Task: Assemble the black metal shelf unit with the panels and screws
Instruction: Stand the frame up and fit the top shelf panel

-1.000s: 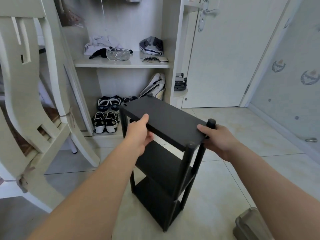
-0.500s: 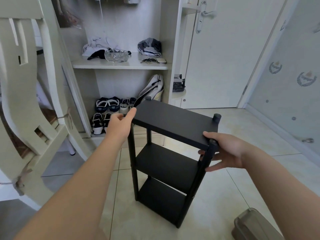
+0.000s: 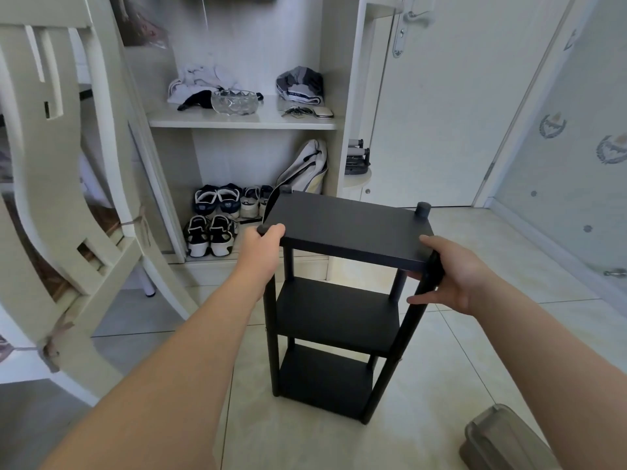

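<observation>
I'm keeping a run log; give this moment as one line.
phase: positioning | shelf unit: upright on floor, three panels fitted | left hand: grips near-left post | right hand: grips near-right post

No text, label, brand or number is legible anywhere; the folded garment's point(image 3: 298, 83) waistband lettering is too blurred.

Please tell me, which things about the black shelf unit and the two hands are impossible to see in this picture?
- Head view: the screws of the black shelf unit are too small to tell.
- Head view: the near left post top is covered by the left hand, so its cap is barely seen.
- Head view: the right hand hides the joint of the near right post.
- Head view: the grey container is cut off by the bottom edge.
</observation>
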### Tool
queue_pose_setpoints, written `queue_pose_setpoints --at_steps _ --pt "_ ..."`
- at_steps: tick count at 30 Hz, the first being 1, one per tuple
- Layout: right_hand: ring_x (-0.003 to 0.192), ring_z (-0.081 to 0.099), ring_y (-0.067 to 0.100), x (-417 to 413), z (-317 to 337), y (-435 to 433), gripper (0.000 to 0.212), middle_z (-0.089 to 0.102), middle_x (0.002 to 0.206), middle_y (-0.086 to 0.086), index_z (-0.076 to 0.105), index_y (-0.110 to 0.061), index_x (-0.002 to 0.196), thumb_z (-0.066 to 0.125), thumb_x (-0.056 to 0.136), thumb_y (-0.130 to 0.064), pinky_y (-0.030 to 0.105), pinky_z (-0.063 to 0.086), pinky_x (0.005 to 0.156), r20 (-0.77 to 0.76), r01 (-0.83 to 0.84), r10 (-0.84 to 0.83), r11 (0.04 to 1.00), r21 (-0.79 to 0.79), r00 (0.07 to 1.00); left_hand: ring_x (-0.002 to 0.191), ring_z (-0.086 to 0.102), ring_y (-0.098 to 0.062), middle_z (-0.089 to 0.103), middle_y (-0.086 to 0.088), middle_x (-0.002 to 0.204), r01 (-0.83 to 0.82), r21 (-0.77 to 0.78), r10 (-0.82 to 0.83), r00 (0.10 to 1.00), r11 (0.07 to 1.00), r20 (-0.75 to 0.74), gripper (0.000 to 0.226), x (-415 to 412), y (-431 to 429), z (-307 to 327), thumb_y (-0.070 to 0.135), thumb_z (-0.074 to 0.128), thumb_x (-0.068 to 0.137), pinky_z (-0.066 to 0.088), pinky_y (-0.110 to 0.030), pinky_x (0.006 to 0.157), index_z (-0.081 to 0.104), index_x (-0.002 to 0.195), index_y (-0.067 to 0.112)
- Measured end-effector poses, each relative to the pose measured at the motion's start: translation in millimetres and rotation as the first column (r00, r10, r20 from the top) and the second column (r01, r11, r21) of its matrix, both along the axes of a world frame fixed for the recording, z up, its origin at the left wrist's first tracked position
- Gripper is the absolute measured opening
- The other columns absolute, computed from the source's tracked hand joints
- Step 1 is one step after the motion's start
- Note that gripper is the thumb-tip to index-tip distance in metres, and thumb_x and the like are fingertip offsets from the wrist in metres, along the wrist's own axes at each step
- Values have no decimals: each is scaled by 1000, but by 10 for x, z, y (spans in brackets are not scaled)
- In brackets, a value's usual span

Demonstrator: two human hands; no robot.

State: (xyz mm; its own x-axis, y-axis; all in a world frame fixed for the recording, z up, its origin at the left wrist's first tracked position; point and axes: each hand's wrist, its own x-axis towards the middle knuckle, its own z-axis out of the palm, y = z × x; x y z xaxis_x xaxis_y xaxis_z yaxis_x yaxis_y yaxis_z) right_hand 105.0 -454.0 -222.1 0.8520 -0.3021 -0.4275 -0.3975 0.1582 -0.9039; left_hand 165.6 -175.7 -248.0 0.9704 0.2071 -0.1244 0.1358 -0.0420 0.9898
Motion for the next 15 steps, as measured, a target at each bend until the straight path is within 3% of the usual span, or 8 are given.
queue_pose_setpoints --at_steps 2,4,6,8,10,11,15 --pt "112 60 32 15 -13 16 34 57 128 9 57 -18 128 63 98 -33 66 57 76 1 2 -2 999 -41 1000 84 53 -16 58 -1 96 1 49 -2 1000 999 14 13 -23 -6 -22 30 55 94 38 -31 66 51 102 20" --pt "114 58 33 19 -22 19 35 55 129 10 57 -17 129 63 98 -32 65 59 74 4 8 -8 998 -66 1000 86 54 -15 59 -1 101 14 76 -15 1000 997 5 15 -50 4 -45 31 55 94 39 -31 66 50 105 22" --pt "113 60 32 13 -14 5 32 57 126 10 58 -18 124 62 98 -35 61 60 71 4 6 -6 996 -85 1000 96 55 -13 59 4 106 59 74 -59 998 996 -11 26 -65 38 -57 38 56 95 40 -33 77 51 115 22" --pt "105 66 30 -3 14 -29 31 64 118 8 60 -22 115 58 98 -48 55 62 72 -44 -42 34 980 -195 998 107 53 -13 59 9 117 128 31 -126 991 991 -42 48 -80 81 -29 60 55 91 35 -35 94 52 124 25" --pt "100 69 29 -8 44 -81 45 72 109 8 61 -23 113 48 97 -62 44 59 78 -122 -110 71 930 -351 990 114 57 -16 66 3 123 125 -101 -134 987 987 -86 77 -71 115 36 81 43 84 35 -39 106 59 130 21" --pt "100 69 28 -6 52 -108 51 75 105 8 63 -21 114 42 97 -65 41 55 79 -141 -124 75 916 -381 987 113 61 -18 70 -2 120 90 -194 -114 986 977 -120 82 -43 134 59 83 38 84 37 -40 107 63 128 19" --pt "94 75 30 -14 5 -191 37 78 101 6 67 -20 102 40 101 -46 41 49 81 -85 -89 78 985 -147 993 91 75 -20 77 -3 105 40 -351 -132 961 936 -241 48 21 243 72 52 61 93 52 -35 78 66 122 15"
